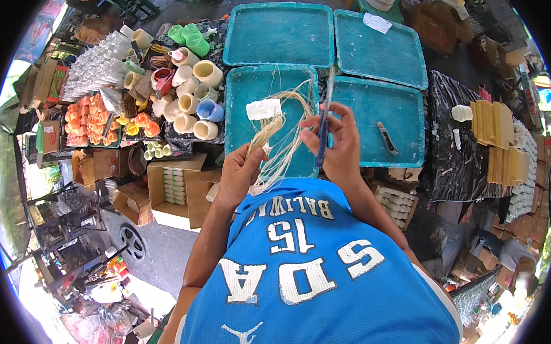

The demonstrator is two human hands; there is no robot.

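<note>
Left hand [238, 170] pinches pale, wispy, looping fibre strands [283, 132].

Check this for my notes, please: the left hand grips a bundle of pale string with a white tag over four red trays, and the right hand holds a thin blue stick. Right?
Not quite: the trays are teal, not red, as the head view shows. The rest holds: the left hand grips the pale string bundle with its white tag, and the right hand holds a thin blue stick.

Four teal trays [275, 33], smeared with white; pale straw-coloured fibre bundle [275, 141]; dark blue rod [323, 125]; bright blue shirt [320, 278] with white lettering; cream, green and orange cups [186, 103].
</note>
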